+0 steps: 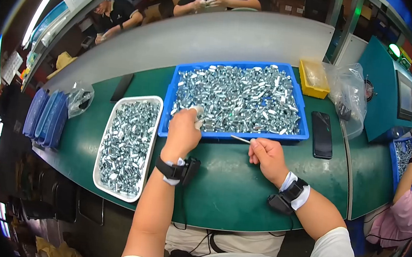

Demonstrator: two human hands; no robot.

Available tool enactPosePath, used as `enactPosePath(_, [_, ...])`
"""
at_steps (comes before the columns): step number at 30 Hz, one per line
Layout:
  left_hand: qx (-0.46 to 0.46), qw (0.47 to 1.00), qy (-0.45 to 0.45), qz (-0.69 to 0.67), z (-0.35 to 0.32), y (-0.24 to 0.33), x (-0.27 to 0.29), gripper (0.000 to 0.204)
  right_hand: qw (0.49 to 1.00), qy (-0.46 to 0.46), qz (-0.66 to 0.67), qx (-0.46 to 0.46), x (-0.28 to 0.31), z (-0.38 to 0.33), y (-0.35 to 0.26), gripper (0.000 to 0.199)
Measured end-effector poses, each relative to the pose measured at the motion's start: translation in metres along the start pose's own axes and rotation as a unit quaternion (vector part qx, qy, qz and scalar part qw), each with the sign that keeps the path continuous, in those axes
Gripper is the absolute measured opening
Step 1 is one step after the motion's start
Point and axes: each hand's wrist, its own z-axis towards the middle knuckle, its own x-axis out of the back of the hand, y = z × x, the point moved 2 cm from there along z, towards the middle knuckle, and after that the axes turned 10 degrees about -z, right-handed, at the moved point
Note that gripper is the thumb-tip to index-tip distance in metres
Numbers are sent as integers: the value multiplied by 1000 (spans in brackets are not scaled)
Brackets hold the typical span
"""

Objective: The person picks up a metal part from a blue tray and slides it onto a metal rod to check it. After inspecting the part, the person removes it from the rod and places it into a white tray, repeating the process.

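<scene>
My left hand (185,126) is over the near left corner of a blue tray (220,135) filled with small shiny metal parts (238,97). Its fingers are curled, with white coverings on the tips; whatever they may hold is hidden. My right hand (268,158) is closed on a thin metal rod (241,139), just in front of the tray's near rim. The rod points left toward the tray. To the left of my left hand lies a white tray (152,138) full of similar metal parts. Both wrists wear black strapped devices.
A black phone (322,135) and a yellow box (313,84) lie right of the blue tray, beside a clear plastic bag (349,92). Blue bins (50,115) stand far left. A grey partition (253,39) runs behind the green table (230,189). Co-workers sit beyond it and at right.
</scene>
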Motion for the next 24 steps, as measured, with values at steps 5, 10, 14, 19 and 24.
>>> enactPosePath(5, [-47, 945, 64, -319, -31, 23, -15, 27, 1000, 10, -11, 9, 2, -2, 0, 35])
enactPosePath(10, [38, 804, -30, -593, -49, 34, -42, 16, 1000, 15, -10, 19, 4, 0, 0, 37])
enactPosePath(14, [12, 822, -5, -569, -50, 27, -43, 11, 999, 2, -41, 17, 2, -2, -5, 36])
enactPosePath(19, [-1, 812, -28, -582, -52, 28, -47, 10, 996, -20, -85, 20, 3, -2, -11, 36])
enactPosePath(24, [92, 833, -115, -534, -56, 30, -56, 4, 990, -44, -115, 68, -3, -3, -14, 34])
